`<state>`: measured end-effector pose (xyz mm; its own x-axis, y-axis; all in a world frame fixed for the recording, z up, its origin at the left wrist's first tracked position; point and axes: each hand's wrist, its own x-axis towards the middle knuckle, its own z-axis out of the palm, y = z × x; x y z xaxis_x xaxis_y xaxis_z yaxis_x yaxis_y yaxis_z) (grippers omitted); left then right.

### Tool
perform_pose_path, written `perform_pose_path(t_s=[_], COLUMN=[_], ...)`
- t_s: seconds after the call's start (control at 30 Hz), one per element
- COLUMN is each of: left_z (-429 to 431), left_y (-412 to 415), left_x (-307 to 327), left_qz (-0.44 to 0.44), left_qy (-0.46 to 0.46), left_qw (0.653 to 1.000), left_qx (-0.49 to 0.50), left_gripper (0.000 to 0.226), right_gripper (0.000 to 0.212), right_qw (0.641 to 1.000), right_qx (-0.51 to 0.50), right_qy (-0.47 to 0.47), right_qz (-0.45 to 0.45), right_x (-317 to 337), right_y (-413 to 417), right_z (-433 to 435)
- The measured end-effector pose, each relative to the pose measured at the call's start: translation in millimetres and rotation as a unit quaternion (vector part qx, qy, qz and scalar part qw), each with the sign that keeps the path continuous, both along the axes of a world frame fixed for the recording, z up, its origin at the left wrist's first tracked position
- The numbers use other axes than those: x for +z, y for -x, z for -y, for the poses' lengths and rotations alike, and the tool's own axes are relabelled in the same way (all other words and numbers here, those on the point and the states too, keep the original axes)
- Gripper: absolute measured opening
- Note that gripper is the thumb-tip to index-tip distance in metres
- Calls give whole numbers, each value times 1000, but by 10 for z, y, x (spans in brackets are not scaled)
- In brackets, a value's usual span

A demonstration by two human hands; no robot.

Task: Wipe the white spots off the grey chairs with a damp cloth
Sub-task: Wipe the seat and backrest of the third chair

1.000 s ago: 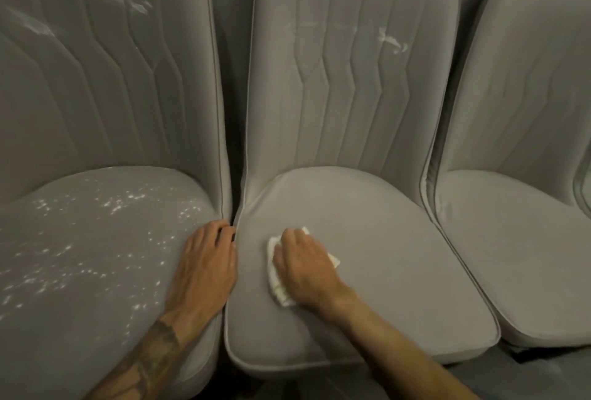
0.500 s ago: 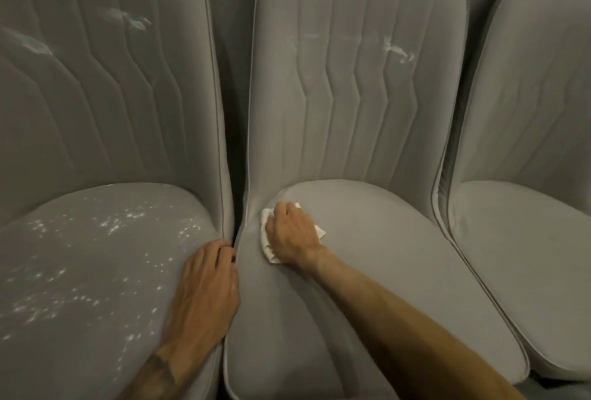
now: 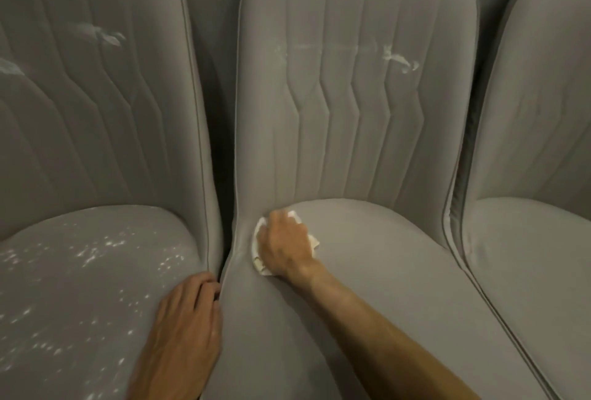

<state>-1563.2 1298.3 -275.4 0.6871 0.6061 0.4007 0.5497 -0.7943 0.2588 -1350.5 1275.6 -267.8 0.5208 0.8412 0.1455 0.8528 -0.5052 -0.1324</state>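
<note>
Three grey upholstered chairs stand side by side. My right hand (image 3: 284, 244) presses a crumpled white cloth (image 3: 259, 251) onto the back left corner of the middle chair's seat (image 3: 383, 271), close to the backrest. White smears (image 3: 398, 59) mark the middle backrest. The left chair's seat (image 3: 80, 287) is speckled with several white spots, and its backrest carries white smears (image 3: 100, 34). My left hand (image 3: 182, 332) lies flat on the left seat's right edge, fingertips at the gap between the chairs.
The right chair (image 3: 527, 255) shows no white spots on its seat or backrest. A narrow dark gap (image 3: 220, 176) separates the left and middle chairs. The chairs fill the whole view.
My right hand has slid the cloth from the seat's front left toward its back left corner. The view has moved closer to the chairs. My left hand stays on the left seat's edge.
</note>
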Motion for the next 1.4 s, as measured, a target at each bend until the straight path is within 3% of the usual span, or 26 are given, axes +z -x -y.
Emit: perform_pose_path(t_s=[0.17, 0.27, 0.53, 0.67, 0.77, 1.0, 1.07, 1.17, 1.27, 1.4], left_z=[-56, -116, -204, -266, -330, -404, -407, -431, -549, -707], left_y=[-27, -51, -420, -754, -1018, -1250, -1262, -1275, -1416, -1766], left_x=[-53, -53, 27, 64, 65, -32, -30, 24, 181, 521], left_qz=[20, 3, 3, 17, 14, 10, 16, 39, 65, 128], left_qy=[-41, -64, -45, -38, -56, -126, -128, -136, -159, -208], left_qw=[999, 997, 998, 998, 997, 991, 990, 988, 984, 969], left_qx=[-18, -30, -38, -51, -59, -52, -56, -62, -56, -33], left_gripper=[39, 38, 30, 25, 21, 22, 23, 28, 36, 37], right_gripper=[33, 33, 31, 28, 31, 31, 29, 18, 23, 25], right_qw=[999, 998, 968, 992, 999, 996, 996, 986, 953, 897], right_qx=[37, -41, -245, -107, 4, -89, -88, -69, -79, -122], right_qy=[8, -18, -40, -55, -29, -15, -18, -91, -194, -367], right_qz=[-9, -39, -19, 40, -11, 30, -27, -124, -220, -214], right_x=[-18, -10, 25, -18, -38, 72, -4, -18, 76, 369], right_y=[-219, -644, -1548, -1146, -954, -1533, -1435, -1421, -1497, -1572], right_z=[56, 273, 1010, 651, 656, 1269, 1082, 841, 837, 830])
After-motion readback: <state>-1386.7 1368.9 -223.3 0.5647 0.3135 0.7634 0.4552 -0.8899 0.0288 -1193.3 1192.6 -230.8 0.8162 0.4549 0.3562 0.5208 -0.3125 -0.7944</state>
